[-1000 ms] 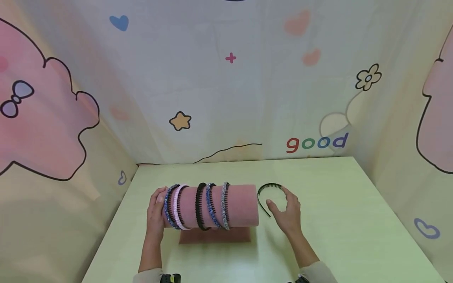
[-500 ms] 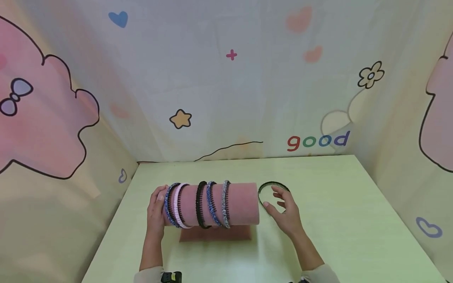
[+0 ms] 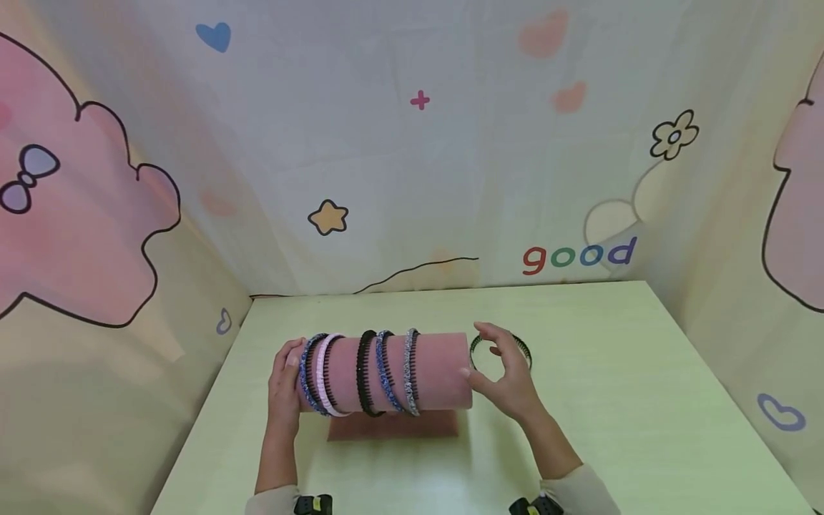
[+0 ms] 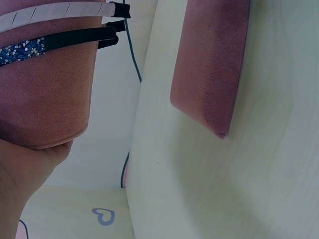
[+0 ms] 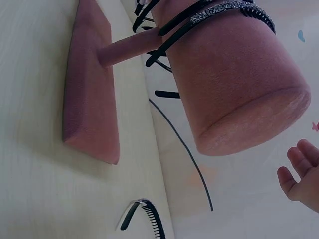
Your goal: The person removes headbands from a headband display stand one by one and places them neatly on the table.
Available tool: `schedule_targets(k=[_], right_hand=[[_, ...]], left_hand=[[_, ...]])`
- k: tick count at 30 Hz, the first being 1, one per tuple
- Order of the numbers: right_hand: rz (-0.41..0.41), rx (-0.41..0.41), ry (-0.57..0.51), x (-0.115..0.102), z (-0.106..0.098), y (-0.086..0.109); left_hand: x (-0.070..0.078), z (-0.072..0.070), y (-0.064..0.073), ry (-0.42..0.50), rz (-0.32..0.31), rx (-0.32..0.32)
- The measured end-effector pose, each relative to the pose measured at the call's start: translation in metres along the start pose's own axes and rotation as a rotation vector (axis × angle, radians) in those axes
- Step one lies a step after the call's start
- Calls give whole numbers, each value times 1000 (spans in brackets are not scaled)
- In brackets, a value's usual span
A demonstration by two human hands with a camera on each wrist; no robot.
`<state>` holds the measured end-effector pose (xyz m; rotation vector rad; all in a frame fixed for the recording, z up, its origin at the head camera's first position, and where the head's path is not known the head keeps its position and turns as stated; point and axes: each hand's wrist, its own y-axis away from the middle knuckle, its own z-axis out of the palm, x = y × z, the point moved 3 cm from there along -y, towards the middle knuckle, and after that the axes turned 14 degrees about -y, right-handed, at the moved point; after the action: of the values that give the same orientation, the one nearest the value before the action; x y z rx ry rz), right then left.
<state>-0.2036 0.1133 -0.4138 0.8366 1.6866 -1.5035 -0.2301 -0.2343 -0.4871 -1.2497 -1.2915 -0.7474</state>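
Observation:
A pink plush headband stand (image 3: pixel 444 372) has a horizontal roll on a flat base (image 3: pixel 393 425). My left hand (image 3: pixel 283 390) grips the roll's left end, thumb in front; in the left wrist view the hand sits against that end. Several headbands ring the roll: blue glitter (image 3: pixel 306 375), lilac (image 3: pixel 320 375), black (image 3: pixel 362 372), another blue glitter (image 3: pixel 383 368) and silver glitter (image 3: pixel 408 372). My right hand (image 3: pixel 515 386) is at the roll's right end with its fingers spread, holding nothing. A loose black toothed headband (image 3: pixel 528 350) lies on the table, partly hidden by that hand.
The pale green table (image 3: pixel 644 400) stretches out on both sides of the stand. Its back edge meets a printed cloth backdrop (image 3: pixel 412 179), and similar cloth walls rise at left and right. In the right wrist view a short post (image 5: pixel 129 47) joins roll and base.
My right hand has moved off the loose black headband and left to the roll's end; the headband now shows behind the hand. My left hand has stayed on the roll.

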Motion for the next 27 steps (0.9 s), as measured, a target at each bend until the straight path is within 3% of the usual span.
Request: schedule_targets(k=[8, 15, 20, 27], right_hand=[[-61, -138, 28, -11, 14, -15], [-136, -233, 60, 15, 25, -29], [-162, -285, 75, 21, 30, -37], [-102, -387, 164, 21, 40, -50]], left_hand=[[-1, -1, 1, -1, -8, 1], [-1, -2, 0, -6, -8, 2], [-1, -3, 0, -9, -13, 6], [1, -1, 1, -15, -4, -3]])
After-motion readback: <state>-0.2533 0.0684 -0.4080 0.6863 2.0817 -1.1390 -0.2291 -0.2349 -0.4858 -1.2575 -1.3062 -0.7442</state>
